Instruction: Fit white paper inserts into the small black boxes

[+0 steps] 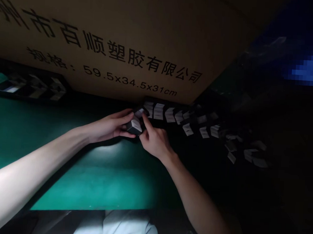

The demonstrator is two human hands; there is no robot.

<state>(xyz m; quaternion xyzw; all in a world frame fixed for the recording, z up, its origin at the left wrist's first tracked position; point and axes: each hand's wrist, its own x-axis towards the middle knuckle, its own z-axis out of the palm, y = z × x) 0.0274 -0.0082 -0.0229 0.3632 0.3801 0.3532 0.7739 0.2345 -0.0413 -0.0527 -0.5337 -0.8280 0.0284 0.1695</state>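
A small black box [134, 127] with a pale inner or end face is between my hands, just above the green table. My left hand [110, 126] grips it from the left, thumb along the top and fingers underneath. My right hand [156, 140] has its index finger at the box's upper edge and its thumb by the near right side, the other fingers curled in. Whether a flap is open there is too dark to tell. Beyond my right fingertips begins a row of similar small boxes [159, 112], dark with white faces.
A large printed cardboard carton [119, 30] stands along the back. A dark tray [36, 92] with several compartments lies at left. More small boxes [232, 157] are scattered at right in deep shadow. The green table [101, 187] has its front edge near my lap.
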